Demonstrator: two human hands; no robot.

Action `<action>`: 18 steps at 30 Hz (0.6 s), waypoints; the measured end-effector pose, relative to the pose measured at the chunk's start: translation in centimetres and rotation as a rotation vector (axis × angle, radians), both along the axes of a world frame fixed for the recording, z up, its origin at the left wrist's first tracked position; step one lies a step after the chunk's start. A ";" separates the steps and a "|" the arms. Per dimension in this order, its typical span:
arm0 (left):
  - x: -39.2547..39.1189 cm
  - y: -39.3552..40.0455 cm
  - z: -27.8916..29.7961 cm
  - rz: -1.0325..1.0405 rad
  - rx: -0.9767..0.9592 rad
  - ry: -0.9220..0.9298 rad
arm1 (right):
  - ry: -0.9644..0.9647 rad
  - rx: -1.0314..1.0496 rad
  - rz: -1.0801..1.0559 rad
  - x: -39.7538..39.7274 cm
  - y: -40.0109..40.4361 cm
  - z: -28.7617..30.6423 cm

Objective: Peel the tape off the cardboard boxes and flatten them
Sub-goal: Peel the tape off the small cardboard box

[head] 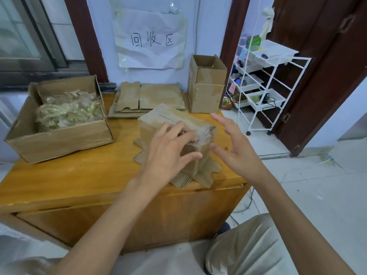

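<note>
- Small brown cardboard box wrapped in clear tape (174, 124) stands near the front right of the orange wooden table (79, 175), bottom flaps splayed out.
- Left hand (170, 151) rests on the box's near top edge, fingers lightly bent over the tape; whether it pinches tape, cannot tell.
- Right hand (236, 147) spread wide, just beside the box, holding nothing.
- Large open carton of crumpled tape (59, 126) at left; flattened cardboard stack (149, 100) behind; tall open box (206, 84) back right.
</note>
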State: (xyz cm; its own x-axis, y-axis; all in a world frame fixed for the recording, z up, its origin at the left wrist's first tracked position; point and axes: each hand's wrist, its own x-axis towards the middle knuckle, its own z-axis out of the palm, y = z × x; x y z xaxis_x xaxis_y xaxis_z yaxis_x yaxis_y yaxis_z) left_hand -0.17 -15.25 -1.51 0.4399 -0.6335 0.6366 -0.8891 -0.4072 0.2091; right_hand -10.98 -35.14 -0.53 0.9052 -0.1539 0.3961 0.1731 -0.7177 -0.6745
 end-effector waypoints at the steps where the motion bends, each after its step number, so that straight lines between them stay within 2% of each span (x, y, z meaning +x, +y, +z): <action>1: 0.0 0.3 0.0 -0.025 0.008 0.019 | 0.026 -0.041 0.012 0.3 -0.5 -0.3; 4: 0.7 2.5 0.5 -0.098 0.007 0.181 | -0.007 -0.174 -0.040 0.8 -1.2 -1.3; 7: 2.3 5.5 1.5 -0.061 0.000 0.306 | -0.105 -0.277 -0.091 0.9 0.3 -2.7; 10: 2.4 6.6 2.4 0.033 0.145 0.109 | -0.215 -0.316 -0.111 1.6 2.8 -4.2; 12: 1.7 6.1 2.6 0.105 0.236 -0.029 | -0.218 -0.277 -0.107 2.4 4.1 -4.7; 16: 1.2 4.9 2.3 0.013 0.154 -0.172 | -0.184 -0.117 -0.111 3.1 5.5 -4.3; 18: 1.4 4.7 1.9 -0.030 0.091 -0.189 | -0.177 -0.164 -0.146 3.2 5.7 -3.7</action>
State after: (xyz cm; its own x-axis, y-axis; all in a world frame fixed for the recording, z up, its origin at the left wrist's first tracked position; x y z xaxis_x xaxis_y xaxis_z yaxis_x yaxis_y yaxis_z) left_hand 1.25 -10.56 0.41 0.2981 -0.7034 0.6453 -0.9210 -0.3895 0.0010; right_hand -7.74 -29.48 -4.22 0.7927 -0.1982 0.5764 0.1651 -0.8405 -0.5160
